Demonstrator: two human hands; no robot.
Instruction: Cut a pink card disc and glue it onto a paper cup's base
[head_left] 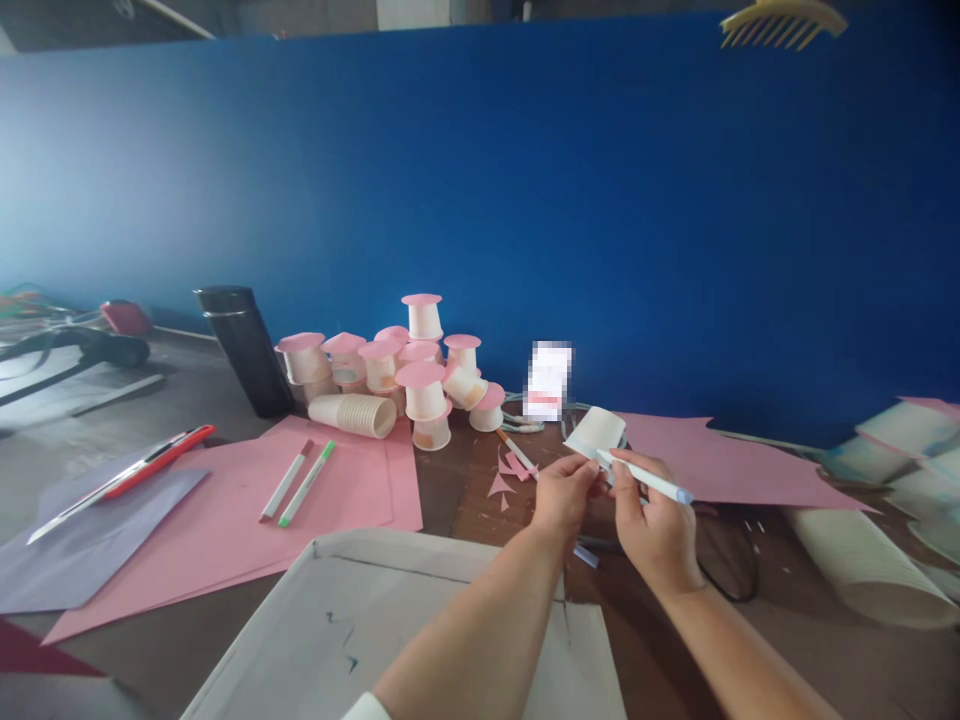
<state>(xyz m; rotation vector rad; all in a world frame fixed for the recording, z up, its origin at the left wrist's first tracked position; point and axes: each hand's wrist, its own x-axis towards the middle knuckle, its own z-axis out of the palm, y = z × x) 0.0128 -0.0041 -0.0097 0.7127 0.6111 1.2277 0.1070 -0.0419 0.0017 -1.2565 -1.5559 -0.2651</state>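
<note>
In front of me a white paper cup [595,432] is tipped on its side, its wide end turned up and away. My left hand [564,492] has its fingers closed round the cup's near end. Between the fingers of my right hand [658,525] is a white marker [654,478] with a light blue end, its tip against or very close to the cup's side. Just below the hands a pale blue marker cap [586,556] lies on the table. Scraps of pink paper [517,466] and a marker with a brown end [516,449] lie left of the cup.
Several paper cups with pink tops [421,390] are stacked at centre left, beside nested cups [352,415] and a black flask [246,350]. Pink sheets [232,500] carry markers [307,484]; a red cutter [161,462] lies further left. More nested cups [870,565] lie right.
</note>
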